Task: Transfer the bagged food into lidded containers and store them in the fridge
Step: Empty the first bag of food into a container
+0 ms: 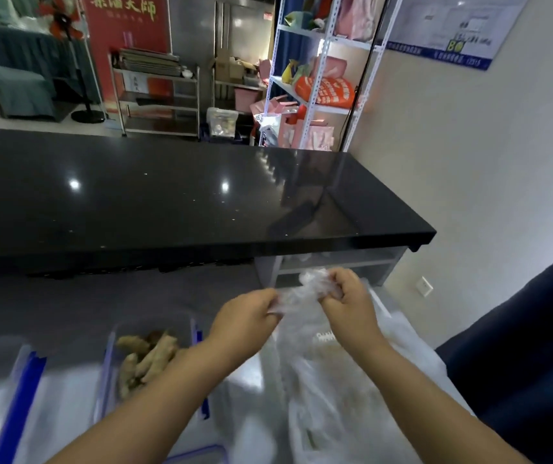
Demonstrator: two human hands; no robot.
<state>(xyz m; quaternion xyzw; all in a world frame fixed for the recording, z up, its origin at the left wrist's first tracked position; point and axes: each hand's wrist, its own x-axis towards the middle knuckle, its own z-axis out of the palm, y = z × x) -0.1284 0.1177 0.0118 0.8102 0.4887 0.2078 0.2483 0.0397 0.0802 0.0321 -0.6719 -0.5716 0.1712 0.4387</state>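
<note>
At the grey table (141, 296): a person, seen from above, works on a clear plastic bag (335, 380) with both bare hands.
Left hand (246, 318): fingers curled, pinching the bag's gathered neck from its left side.
Right hand (348, 301): fingers curled tight round the crumpled top of the same neck, just beside the other hand, with the film stretched between the two.
Bag: sits on the right part of the table under the hands, its neck lifted; the pale contents behind the film are too blurred to name.
Open container (109, 366): clear with blue clips, on the table left of the bag and partly under the left forearm; brownish, knobbly food pieces (147, 360) lie inside.
Second container (17, 390): clear with a blue clip, at the left edge of the view, apart from the first; its contents cannot be told.
Black ledge (201, 195): glossy, runs across behind the table, above its level.
Background: a white metal rack (318, 82) loaded with pink and orange bags, a steel trolley (161, 95) and a red banner (127, 25) with gold characters.
</note>
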